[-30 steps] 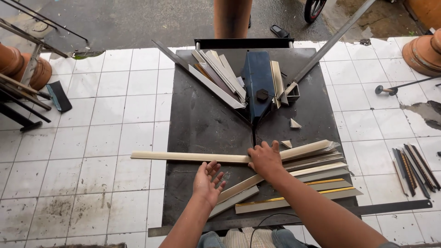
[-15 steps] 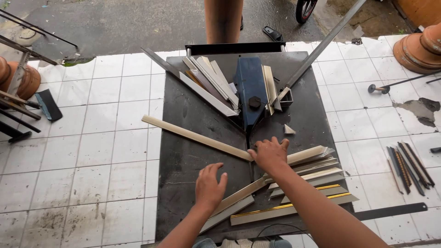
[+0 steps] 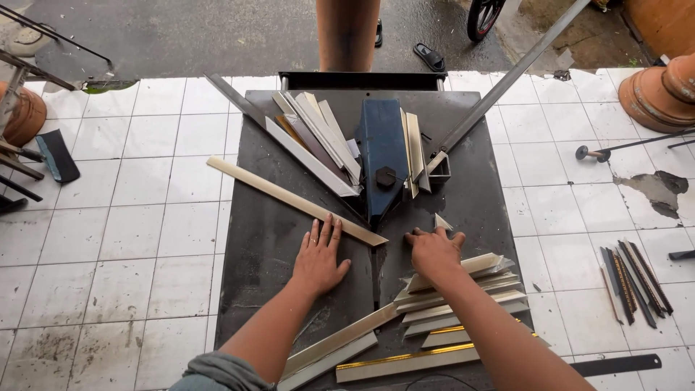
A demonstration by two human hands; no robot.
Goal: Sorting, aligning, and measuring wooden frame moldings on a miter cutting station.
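A dark metal cutting table (image 3: 260,239) carries a blue wedge-shaped blade block (image 3: 381,159) at its middle. A long pale moulding strip (image 3: 289,199) lies slanted against the block's left side. My left hand (image 3: 320,253) is flat on the table, fingers spread, touching that strip near its lower end. My right hand (image 3: 434,250) rests with curled fingers on the top of a stack of cut moulding pieces (image 3: 463,289) to the right. A small triangular offcut (image 3: 442,222) lies just above it.
More strips (image 3: 318,141) lean in the left guide and a few (image 3: 414,148) right of the block. A long metal lever (image 3: 507,83) runs up to the right. Another person's leg (image 3: 347,32) stands beyond the table. Dark strips (image 3: 637,279) lie on the tiled floor at right.
The pale strip has swung from lying across the table to slanting into the left guide. My left hand moved up onto it; my right hand stayed at the stack's top.
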